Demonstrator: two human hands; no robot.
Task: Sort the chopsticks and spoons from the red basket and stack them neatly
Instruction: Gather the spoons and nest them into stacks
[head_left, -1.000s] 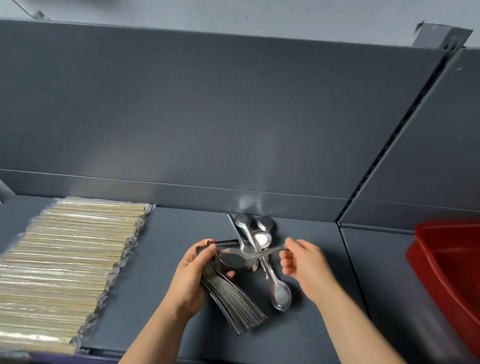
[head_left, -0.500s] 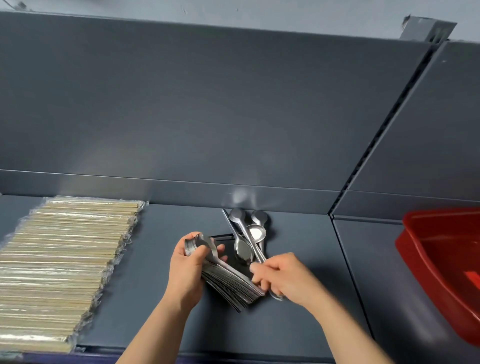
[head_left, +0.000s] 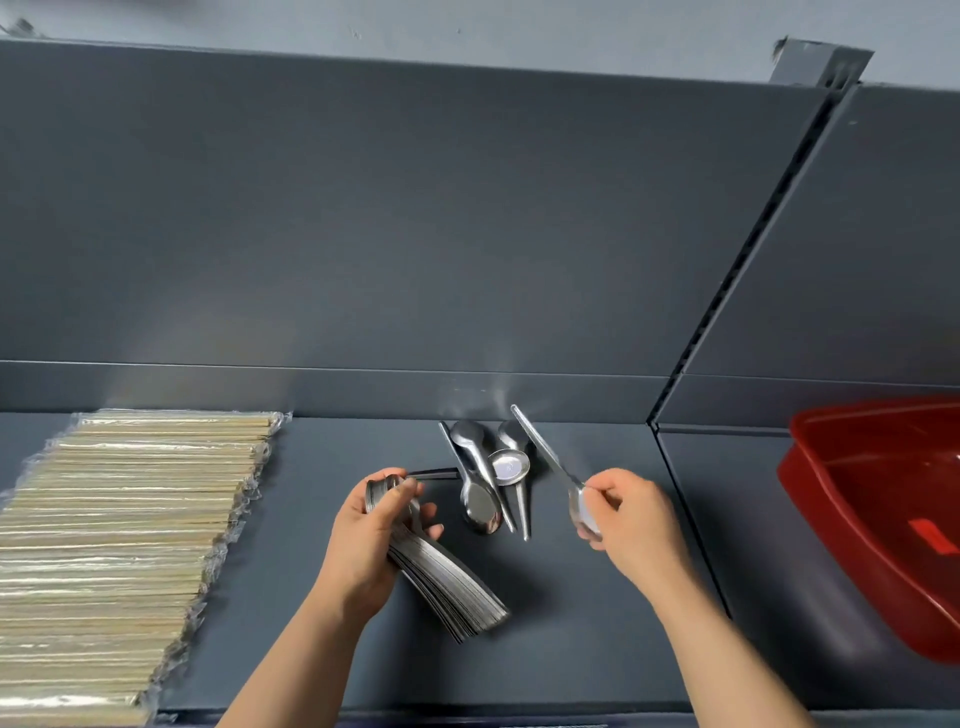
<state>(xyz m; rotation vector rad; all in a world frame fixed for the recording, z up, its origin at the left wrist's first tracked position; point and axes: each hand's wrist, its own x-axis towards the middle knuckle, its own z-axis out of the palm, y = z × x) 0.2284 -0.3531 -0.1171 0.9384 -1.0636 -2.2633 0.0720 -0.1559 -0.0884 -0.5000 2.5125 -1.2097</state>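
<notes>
left hand (head_left: 371, 535): lower centre, fingers curled round the stack of spoons (head_left: 452, 587); nested bowls up by the thumb, flat handles fanned out down-right.
right hand (head_left: 631, 525): right of centre, pinched the single spoon (head_left: 543, 452) at its bowl end; thin handle pointed up-left, off the shelf (head_left: 571, 649).
loose spoons (head_left: 485, 488): a few, shiny steel, crossed in a small heap between the two hands, lying near the back panel (head_left: 415, 234).
chopsticks (head_left: 124, 545): pale sticks in clear crinkled wrap, flat row at lower left.
red basket (head_left: 883, 561): glossy plastic, right edge of frame, well apart from the spoons.
shelf: matte dark grey, smooth.
</notes>
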